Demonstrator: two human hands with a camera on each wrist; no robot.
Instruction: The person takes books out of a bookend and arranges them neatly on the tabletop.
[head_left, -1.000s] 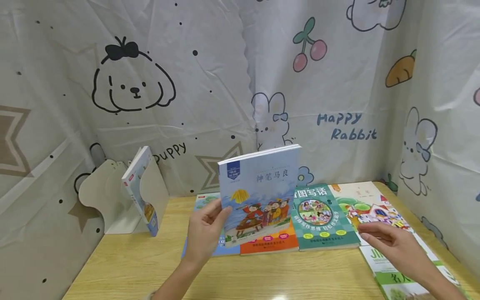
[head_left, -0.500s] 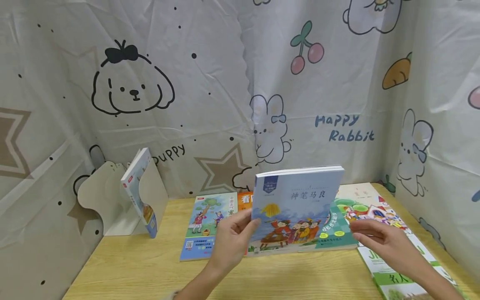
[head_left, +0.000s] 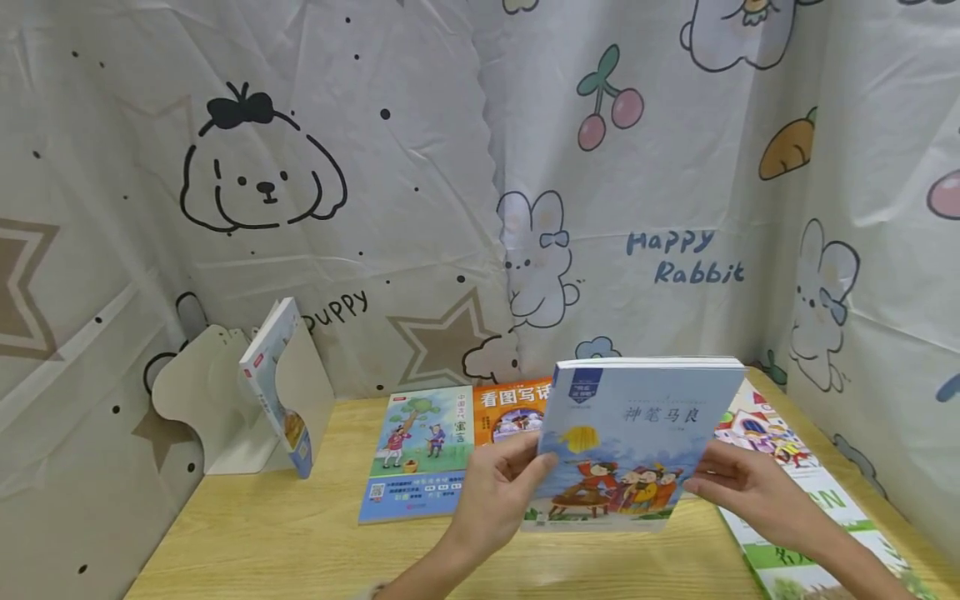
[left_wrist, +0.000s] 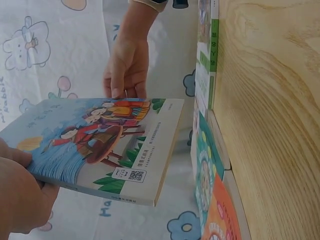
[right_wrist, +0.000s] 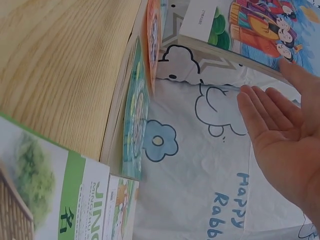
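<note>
A pale blue picture book (head_left: 637,442) with painted figures on its cover is held up above the table, cover towards me. My left hand (head_left: 498,492) grips its left edge, thumb on the front and fingers behind. At the opposite edge is my right hand (head_left: 757,487), its thumb over the cover's margin and its fingers partly hidden behind the book. From the right wrist view, that hand's fingers (right_wrist: 267,112) look extended and loose beside the book's edge. The left wrist view shows the book's lower cover, with a printed QR code, tilted between both hands.
At the left, a cream bookend (head_left: 225,417) holds an upright book (head_left: 273,383). Flat along the table's back lie a fable book (head_left: 416,450), an orange book (head_left: 510,404) and a teal book (right_wrist: 135,110). A green-and-white book (head_left: 795,558) lies front right. Patterned cloth surrounds the table.
My left hand has carried the blue book right and downward, uncovering the fable and orange books. The right hand, earlier apart from it, is now at the book's right edge.
</note>
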